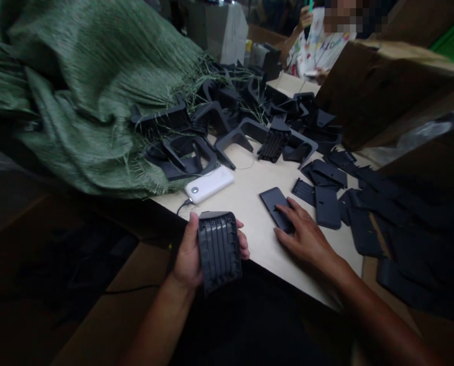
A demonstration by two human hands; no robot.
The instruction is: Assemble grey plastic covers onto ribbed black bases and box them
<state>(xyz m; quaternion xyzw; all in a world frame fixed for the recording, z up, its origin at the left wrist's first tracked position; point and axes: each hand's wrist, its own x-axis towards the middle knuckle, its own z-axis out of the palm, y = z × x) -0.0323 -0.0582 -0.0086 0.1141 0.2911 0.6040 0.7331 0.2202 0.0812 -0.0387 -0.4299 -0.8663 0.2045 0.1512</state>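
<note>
My left hand (pixel 189 256) is closed around a dark grey plastic part (pixel 220 249) with a ribbed inner face turned toward me. Its thumb lies along the left side, and fingertips show past the right edge. On the table, a flat dark plastic panel (pixel 274 203) lies under the fingertips of my right hand (pixel 303 231). The fingers there are spread apart, touching the panel's surface and near edge. Beside that hand are another flat panel (pixel 327 207) and a small ribbed piece (pixel 303 191).
A white power bank (pixel 209 184) with a cable lies near the table edge. Behind it are heaped dark bracket-shaped parts (pixel 212 119) and a green woven sack (pixel 97 91). Dark panels (pixel 367 229) pile up at right, below a cardboard box (pixel 387 91). Another person (pixel 318 46) is across the table.
</note>
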